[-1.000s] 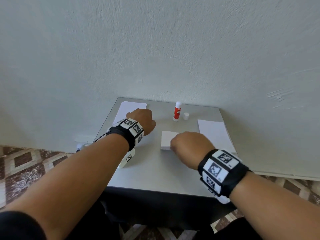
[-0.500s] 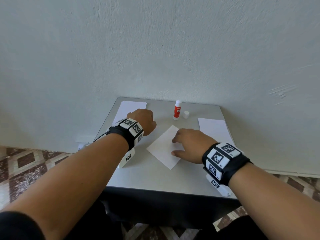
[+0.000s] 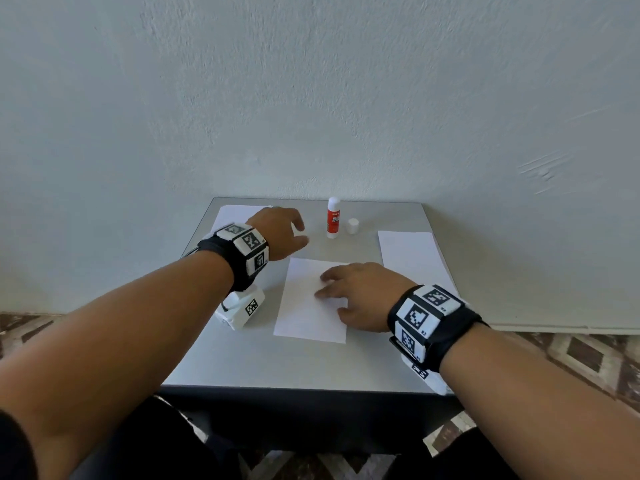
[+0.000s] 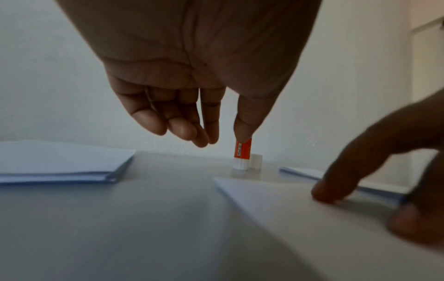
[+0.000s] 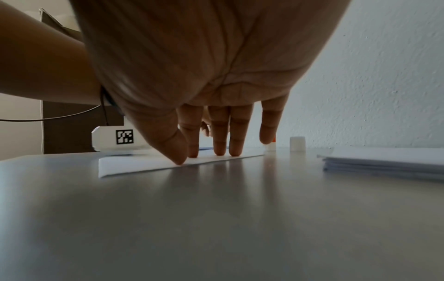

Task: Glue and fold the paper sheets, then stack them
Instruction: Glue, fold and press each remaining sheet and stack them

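Observation:
A white paper sheet [image 3: 308,303] lies flat in the middle of the grey table [image 3: 277,362]. My right hand [image 3: 360,292] rests on it with straight fingers [image 5: 236,136] pressing its right half. My left hand [image 3: 280,230] hovers above the table to the left of the glue stick [image 3: 333,218], fingers loose, holding nothing. The red and white glue stick [image 4: 242,154] stands upright and uncapped at the back, its white cap [image 3: 353,226] beside it on the right. A paper stack [image 3: 410,254] lies at the right, another stack [image 4: 60,161] at the back left.
The table stands against a pale wall [image 3: 311,98]. Its front edge [image 3: 298,389] is close to my body. A patterned tiled floor [image 3: 571,355] shows on both sides. The right paper stack [image 5: 384,161] lies just right of my right hand.
My right hand brought a sheet to the table's middle, turned it square and flattened its fingers on it. My left hand rose from the table and reached right toward the glue stick.

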